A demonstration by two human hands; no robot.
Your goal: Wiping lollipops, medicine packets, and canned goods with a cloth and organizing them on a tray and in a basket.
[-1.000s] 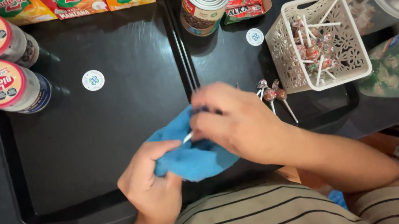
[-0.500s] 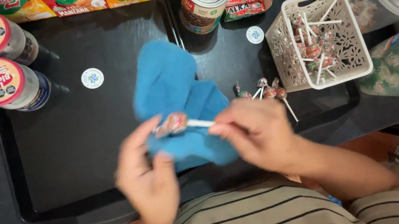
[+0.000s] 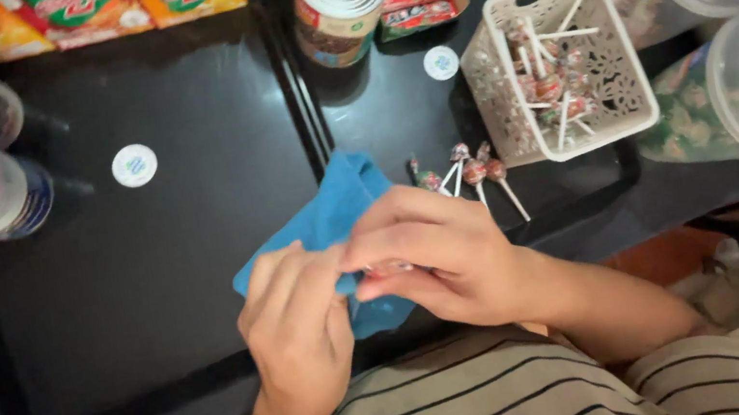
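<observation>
Hands meet over the black desk (image 3: pixel 202 262): left hand (image 3: pixel 295 331) and right hand (image 3: pixel 430 252) both pinch the blue cloth (image 3: pixel 331 208), folded around something; four lollipops (image 3: pixel 467 173) lie untouched beside the white basket (image 3: pixel 629 115).

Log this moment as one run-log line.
left hand: on blue cloth | right hand: pinching cloth, contents hidden | lollipops: loose beside white basket

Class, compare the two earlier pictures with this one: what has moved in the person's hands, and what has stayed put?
Half a second ago the lollipop lay exposed across the spread blue cloth. Now the left hand and right hand have closed together over it, bunching the cloth; the lollipop is hidden. Unmoved: the white basket, the loose lollipops beside it, the tin can.
</observation>
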